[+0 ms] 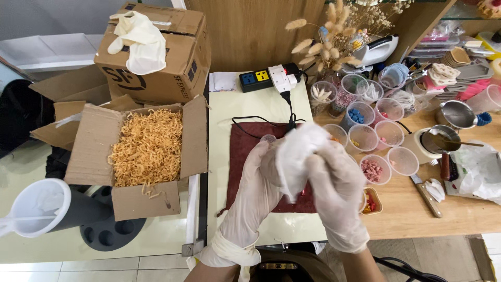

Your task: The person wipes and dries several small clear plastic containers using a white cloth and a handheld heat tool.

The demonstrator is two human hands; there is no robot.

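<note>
Cluttered craft bench [229, 109], dark red mat [245, 151] below hands. Left hand [261, 180], right hand [334, 185], both gloved, closed on white tissue wad [297, 151]. Risk: right elbow swing tipping plastic cups [389, 162] just right; cable [261, 121] ahead, possible snag.

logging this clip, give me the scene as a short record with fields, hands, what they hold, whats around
left hand: gloved left hand grips a white tissue wad
right hand: gloved right hand closes on the same wad
under hands: dark red mat
left side: open cardboard box of tan shredded paper
right side: clear plastic cups holding small coloured bits
behind: power strip
</note>
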